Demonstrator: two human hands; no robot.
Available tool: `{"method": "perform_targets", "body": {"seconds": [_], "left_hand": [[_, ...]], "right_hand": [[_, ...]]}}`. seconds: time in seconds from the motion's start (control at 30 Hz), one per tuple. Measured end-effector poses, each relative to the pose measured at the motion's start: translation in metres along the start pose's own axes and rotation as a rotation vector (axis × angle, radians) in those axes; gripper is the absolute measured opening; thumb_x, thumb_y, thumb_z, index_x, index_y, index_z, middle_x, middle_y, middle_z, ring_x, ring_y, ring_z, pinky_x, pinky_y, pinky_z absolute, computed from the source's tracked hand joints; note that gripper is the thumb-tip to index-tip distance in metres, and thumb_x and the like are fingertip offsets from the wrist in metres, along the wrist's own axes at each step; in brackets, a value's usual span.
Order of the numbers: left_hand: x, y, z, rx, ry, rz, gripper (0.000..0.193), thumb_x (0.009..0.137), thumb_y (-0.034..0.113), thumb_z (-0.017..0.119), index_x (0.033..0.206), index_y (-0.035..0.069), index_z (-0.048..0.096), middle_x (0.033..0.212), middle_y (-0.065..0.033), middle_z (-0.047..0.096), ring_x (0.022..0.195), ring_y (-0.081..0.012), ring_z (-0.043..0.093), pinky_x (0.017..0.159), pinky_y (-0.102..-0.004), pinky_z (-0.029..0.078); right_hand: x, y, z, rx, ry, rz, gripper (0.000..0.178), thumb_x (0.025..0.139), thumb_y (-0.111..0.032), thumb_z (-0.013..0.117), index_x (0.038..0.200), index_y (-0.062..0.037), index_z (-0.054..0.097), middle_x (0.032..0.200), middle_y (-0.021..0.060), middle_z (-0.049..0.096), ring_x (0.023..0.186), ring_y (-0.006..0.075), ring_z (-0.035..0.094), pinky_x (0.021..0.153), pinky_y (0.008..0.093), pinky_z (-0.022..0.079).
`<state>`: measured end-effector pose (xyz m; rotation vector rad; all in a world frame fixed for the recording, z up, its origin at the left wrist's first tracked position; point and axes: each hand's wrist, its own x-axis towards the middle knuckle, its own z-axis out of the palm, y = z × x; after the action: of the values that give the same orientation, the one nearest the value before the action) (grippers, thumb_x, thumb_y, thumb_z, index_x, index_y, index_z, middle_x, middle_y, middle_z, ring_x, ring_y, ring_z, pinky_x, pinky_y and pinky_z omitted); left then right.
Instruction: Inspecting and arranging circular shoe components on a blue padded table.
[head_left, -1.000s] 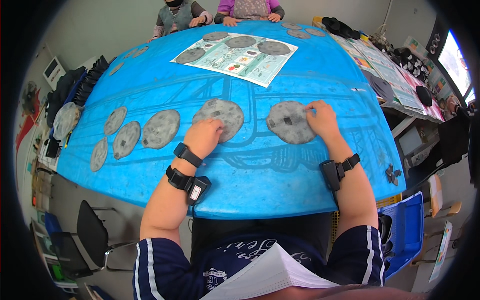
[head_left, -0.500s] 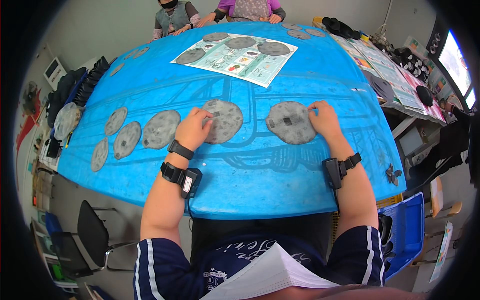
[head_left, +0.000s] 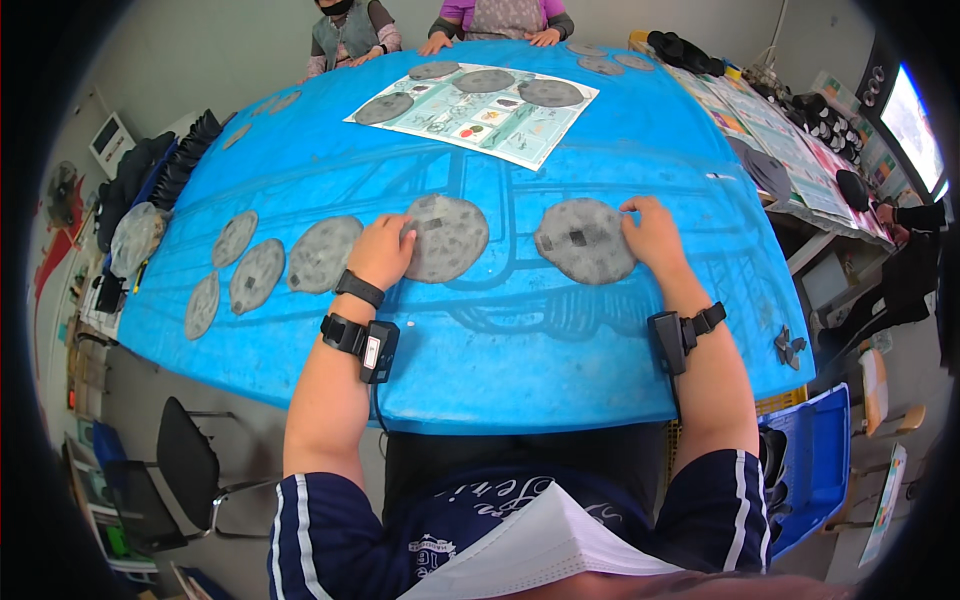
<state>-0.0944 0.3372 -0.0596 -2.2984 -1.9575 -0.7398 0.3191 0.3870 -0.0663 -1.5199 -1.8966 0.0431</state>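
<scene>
Two flat, round, mottled-grey discs lie side by side in front of me on the blue-covered table (head_left: 500, 375). My left hand (head_left: 384, 247) is at the rim of the left disc (head_left: 450, 245), its fingers bent and its thumb apart. My right hand (head_left: 652, 233) touches the right edge of the right disc (head_left: 588, 258), index finger and thumb spread. Each disc carries a small dark square patch. Neither is lifted. Left of my left hand lies another grey disc (head_left: 322, 258), then an oval-looking disc (head_left: 257, 275) and smaller ones (head_left: 234, 238) beyond.
A printed sheet (head_left: 530, 145) with several grey discs on it lies farther back. Two people stand at the far edge, a person's hands (head_left: 545, 37) resting there. Dark scraps (head_left: 789, 348) lie at the right edge. A blue crate (head_left: 825, 450) and black chair (head_left: 185, 450) stand below.
The person at the far side in purple has drawn a hand inward along the table edge. My hands and the two discs keep nearly the same places; the view has shifted slightly.
</scene>
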Motion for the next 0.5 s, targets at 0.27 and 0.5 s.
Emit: {"method": "perform_targets", "body": {"seconds": [0.27, 0.5], "left_hand": [[-0.0007, 0.0058, -0.0027, 0.011, -0.046, -0.041, 0.032, 0.091, 0.024, 0.055, 0.118, 0.008, 0.060, 0.118, -0.0151, 0.060, 0.103, -0.0350, 0.059, 0.087, -0.0436, 0.049], [-0.0006, 0.0036, -0.0019, 0.008, -0.072, -0.067, 0.031, 0.092, 0.024, 0.055, 0.119, 0.008, 0.060, 0.119, -0.0158, 0.060, 0.106, -0.0352, 0.058, 0.088, -0.0424, 0.048]], "right_hand": [[0.0000, -0.0018, -0.0024, -0.016, 0.002, -0.015, 0.024, 0.080, -0.013, 0.058, 0.102, -0.0056, 0.065, 0.110, 0.0166, 0.060, 0.098, 0.0365, 0.057, 0.085, 0.0448, 0.047], [-0.0004, -0.0007, -0.0024, -0.019, -0.025, 0.020, 0.028, 0.081, -0.013, 0.058, 0.107, -0.0055, 0.062, 0.113, 0.0172, 0.059, 0.102, 0.0367, 0.056, 0.088, 0.0441, 0.046]]}}
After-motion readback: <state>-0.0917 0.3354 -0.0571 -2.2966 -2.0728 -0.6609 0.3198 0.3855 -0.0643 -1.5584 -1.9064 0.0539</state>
